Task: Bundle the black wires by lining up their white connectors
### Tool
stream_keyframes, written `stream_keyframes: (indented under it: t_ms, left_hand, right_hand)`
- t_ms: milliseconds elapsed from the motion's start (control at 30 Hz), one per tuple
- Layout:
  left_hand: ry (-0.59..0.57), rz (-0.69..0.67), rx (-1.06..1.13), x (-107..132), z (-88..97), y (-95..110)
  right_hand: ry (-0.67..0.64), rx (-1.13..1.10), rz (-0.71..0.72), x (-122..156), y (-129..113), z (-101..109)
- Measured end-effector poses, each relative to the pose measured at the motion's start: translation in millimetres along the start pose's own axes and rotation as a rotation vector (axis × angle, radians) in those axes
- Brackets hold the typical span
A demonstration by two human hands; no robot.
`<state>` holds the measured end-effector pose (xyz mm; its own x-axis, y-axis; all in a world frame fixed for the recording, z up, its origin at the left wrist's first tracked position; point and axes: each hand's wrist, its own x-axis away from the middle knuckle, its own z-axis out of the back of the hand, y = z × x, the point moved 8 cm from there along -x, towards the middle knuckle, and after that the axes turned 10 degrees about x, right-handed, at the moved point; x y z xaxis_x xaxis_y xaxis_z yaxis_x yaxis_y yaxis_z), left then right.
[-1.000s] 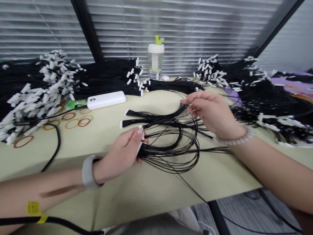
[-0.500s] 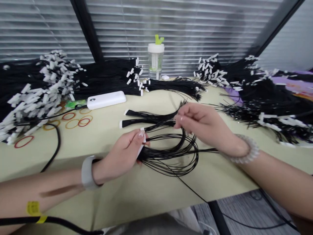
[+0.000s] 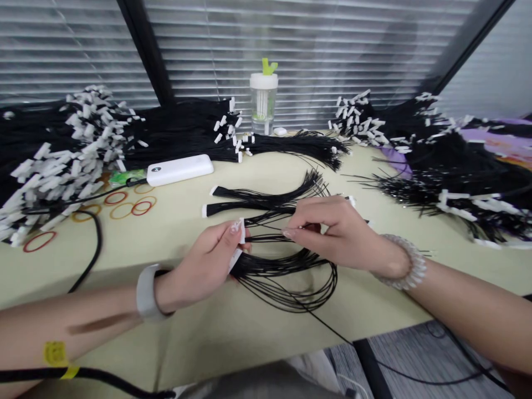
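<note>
My left hand is closed on a white connector, thumb on top, with black wires running out of it to the right. A second white connector shows below that thumb, its thick bundle of black wires looping round on the table. Over the wires, my right hand pinches black wires from the upper connector; how many lie between the fingertips is hidden. Just beyond the hands lie two black wire bundles with white connectors at their left ends.
Heaps of black cables with white connectors lie at left and right. A white power bank, several rubber bands and a clear bottle stand or lie farther back. A black cable crosses the lower left.
My right hand has moved down and slightly left, from the far bundles to the wires of the held connector. The far bundle's loose ends now show more. My left hand has stayed put.
</note>
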<state>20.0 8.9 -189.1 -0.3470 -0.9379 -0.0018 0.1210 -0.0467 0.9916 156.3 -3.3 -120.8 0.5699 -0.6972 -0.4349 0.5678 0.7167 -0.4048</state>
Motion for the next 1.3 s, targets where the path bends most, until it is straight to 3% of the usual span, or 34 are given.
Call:
stream_keyframes:
  t_ms: [500,1300]
  left_hand:
    - [0.029,-0.01,-0.049,0.8,2.6,0.9]
    - [0.006,0.02,-0.074,1.8,1.1,-1.0]
  right_hand:
    - [-0.079,-0.044,0.093,0.9,-5.0,-4.9]
    - [-0.024,0.014,-0.049,0.3,5.6,-6.5]
